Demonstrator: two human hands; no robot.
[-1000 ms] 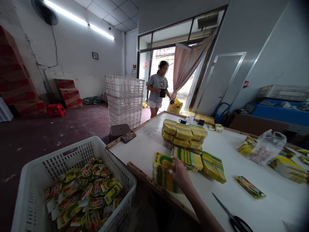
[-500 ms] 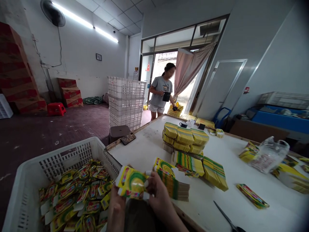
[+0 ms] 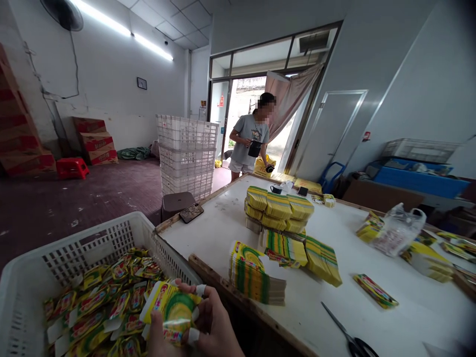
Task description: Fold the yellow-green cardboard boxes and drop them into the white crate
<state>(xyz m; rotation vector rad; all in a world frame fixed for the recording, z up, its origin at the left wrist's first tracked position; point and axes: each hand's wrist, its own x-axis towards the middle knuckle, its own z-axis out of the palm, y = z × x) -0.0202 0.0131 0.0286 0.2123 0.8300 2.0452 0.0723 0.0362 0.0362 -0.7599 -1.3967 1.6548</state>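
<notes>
A small yellow and green printed carton is held between both hands, over the near right corner of the white crate. My left hand grips its left side, thumb across the front. On the carton's right edge, my right hand is closed, with white coverings on some fingertips. Many similar cartons lie loose in the crate below, several with white flaps sticking out. Right of my hands, a row of flat cartons stands packed together on the table.
Stacked carton bundles stand mid-table. Scissors, a single flat carton pack and a plastic bag lie to the right. A phone rests at the left edge. Another person stands at the far side near stacked crates.
Both hands have moved left and down with the carton, away from the table edge and over the crate. The view has shifted slightly. The other person leans further over the table.
</notes>
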